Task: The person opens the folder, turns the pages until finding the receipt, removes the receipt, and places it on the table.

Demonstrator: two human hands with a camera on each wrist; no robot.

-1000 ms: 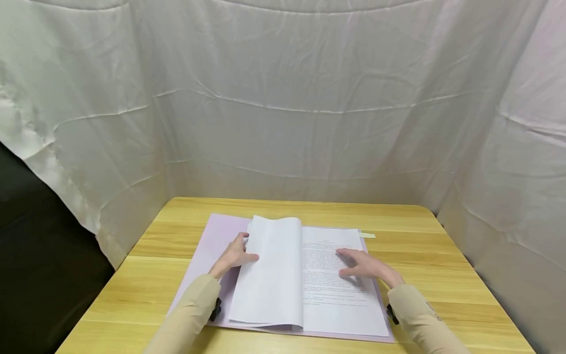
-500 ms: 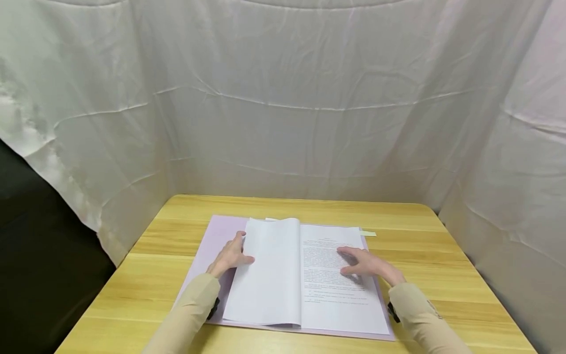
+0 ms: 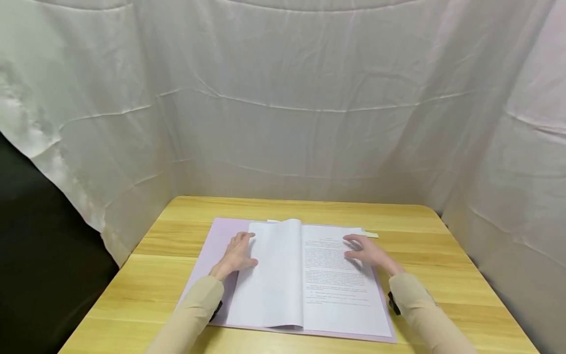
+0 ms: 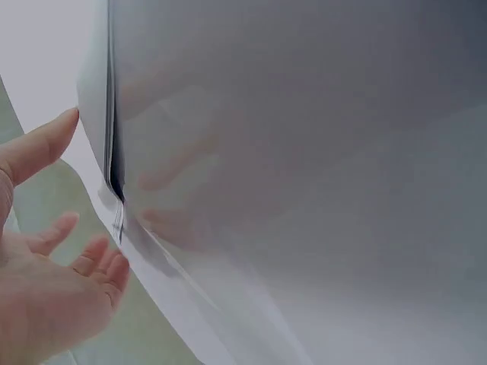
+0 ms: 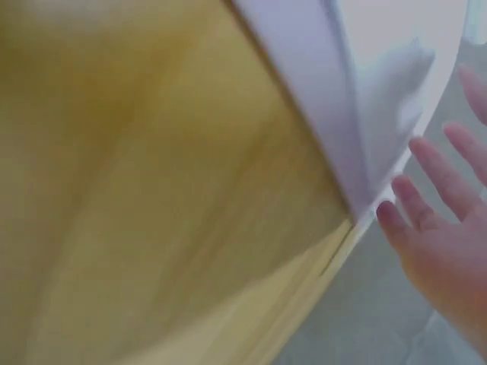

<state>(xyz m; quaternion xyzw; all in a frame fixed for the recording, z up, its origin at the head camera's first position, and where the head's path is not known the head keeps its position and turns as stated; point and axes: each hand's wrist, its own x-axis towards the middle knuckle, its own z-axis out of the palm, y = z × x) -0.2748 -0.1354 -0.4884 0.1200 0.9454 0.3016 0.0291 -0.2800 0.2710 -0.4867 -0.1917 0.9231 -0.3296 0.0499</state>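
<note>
A lilac folder (image 3: 223, 230) lies spread on the table, holding a stack of paper. The blank backs of turned-over sheets (image 3: 274, 275) show on its left side. To the right lies a page of printed text (image 3: 333, 280). My left hand (image 3: 233, 258) is at the outer edge of the turned sheets, thumb and fingers apart. In the left wrist view its thumb tip (image 4: 68, 122) reaches the sheets' edge. Over the right margin of the printed page is my right hand (image 3: 370, 251), its fingers loosely bent with nothing in them.
The wooden table (image 3: 132, 305) extends around the folder on all sides. A pale yellow tab (image 3: 371, 235) sticks out at the folder's upper right. Grey-white cloth (image 3: 309, 142) hangs behind and beside the table; black material (image 3: 44, 255) shows at the left.
The turned sheets have come to lie flatter on the left side, and a strip of white now shows behind their top edge. My right hand has moved slightly up and right.
</note>
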